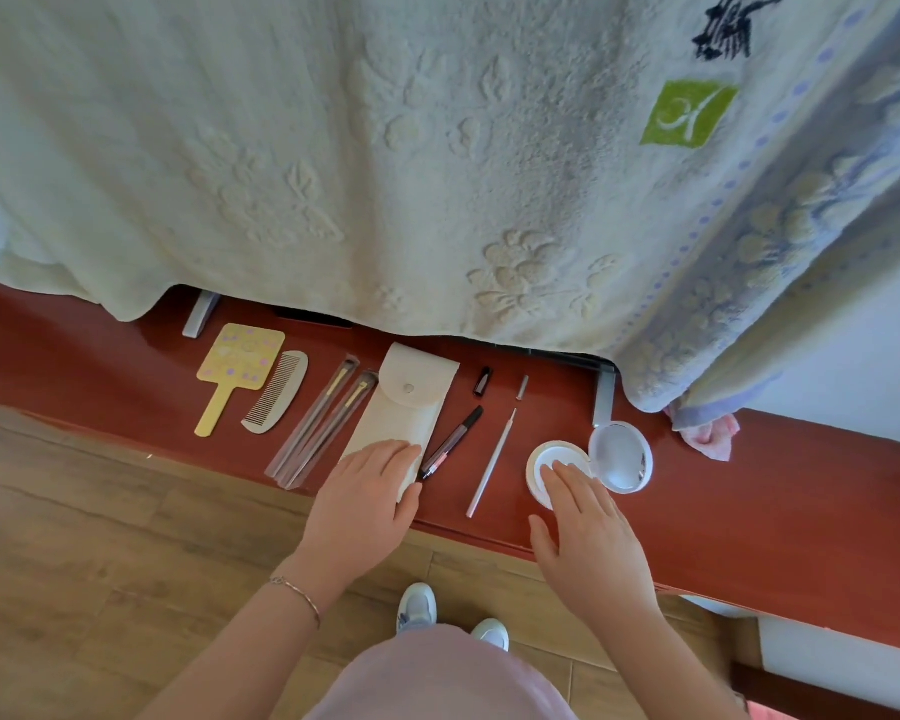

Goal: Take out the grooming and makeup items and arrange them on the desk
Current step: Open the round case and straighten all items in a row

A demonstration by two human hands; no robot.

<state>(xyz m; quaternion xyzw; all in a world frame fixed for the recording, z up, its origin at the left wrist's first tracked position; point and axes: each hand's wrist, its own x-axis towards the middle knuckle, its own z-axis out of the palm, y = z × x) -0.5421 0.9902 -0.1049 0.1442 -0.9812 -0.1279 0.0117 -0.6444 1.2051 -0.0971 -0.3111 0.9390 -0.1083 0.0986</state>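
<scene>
A row of items lies on the red desk (749, 511). From the left: a yellow hand mirror (237, 368), a pale comb (276, 392), two brushes in clear sleeves (323, 423), a white pouch (406, 402), a dark pen (453, 441) with its black cap (482, 380) apart, and a thin white stick (492, 462) with a small cap (522, 387). A round white compact (614, 457) stands open. My left hand (365, 504) rests flat on the pouch's near end. My right hand (588, 537) has its fingertips on the compact's base, fingers spread.
A large cream towel (385, 148) hangs over the desk's far side, hiding what is behind it. A blue-patterned towel (780, 262) hangs at the right, with a pink cloth (710, 433) beneath it. Metal legs (604, 397) stand on the desk. Wooden floor lies below.
</scene>
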